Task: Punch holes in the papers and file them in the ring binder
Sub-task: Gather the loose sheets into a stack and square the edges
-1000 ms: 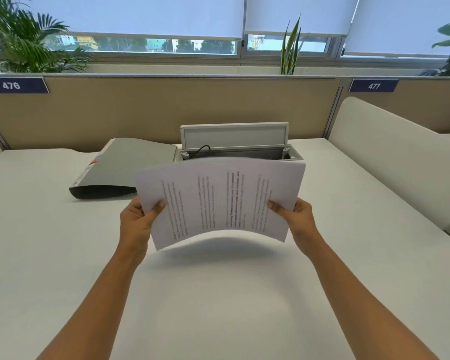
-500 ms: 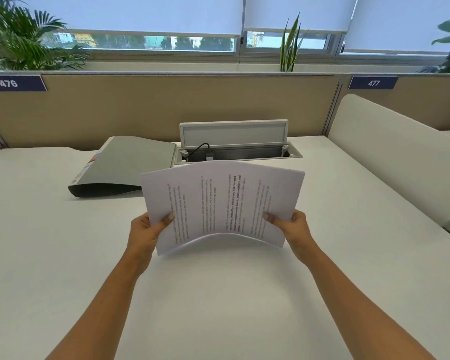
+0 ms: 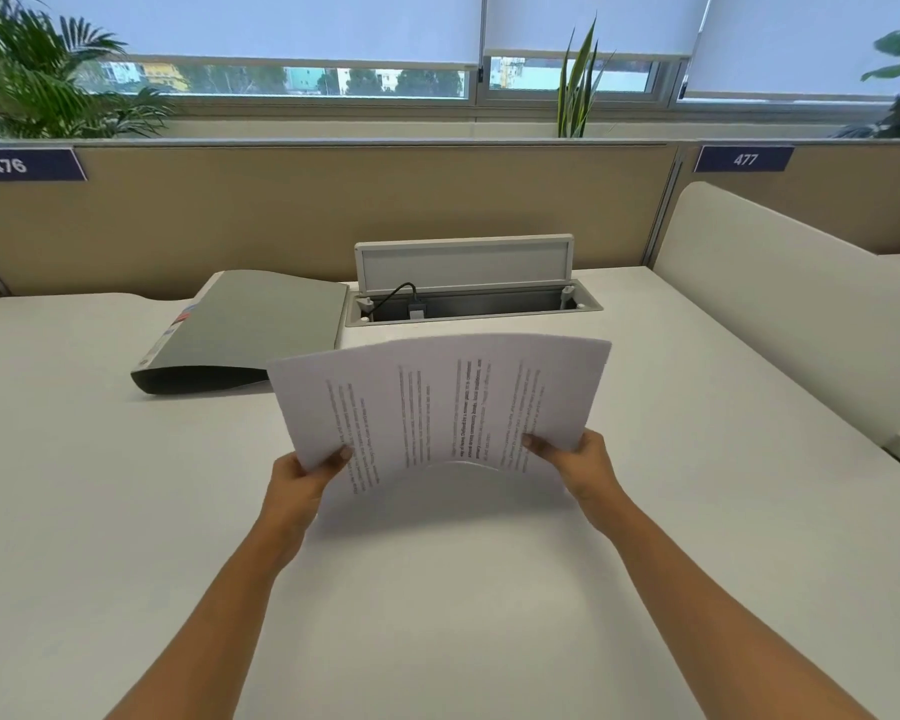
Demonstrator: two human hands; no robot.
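- You hold the papers [image 3: 437, 402] in both hands above the middle of the white desk [image 3: 437, 615]. The stack is bowed, its centre arching upward, and the printed lines run sideways across the top sheet.
- Your left hand [image 3: 297, 485] grips the stack's lower left corner, with the thumb pressed on the printed face and the fingers hidden behind the sheets.
- Your right hand [image 3: 580, 465] clamps the lower right corner the same way, thumb on top.
- The lower edge of the stack curves clear of the desk between your hands and casts a soft shadow beneath. Whether its corners touch the surface cannot be told.
- The grey ring binder [image 3: 250, 330] lies closed and flat on the desk, behind and to the left of the papers, its labelled spine facing left.
- Just beside the binder on its right, a cable hatch [image 3: 463, 262] stands with its lid raised, and a black cable [image 3: 401, 296] is plugged in inside.
- Behind them runs a tan partition [image 3: 333, 210] bearing the number plates 476 [image 3: 9, 165] and 477 [image 3: 745, 159].
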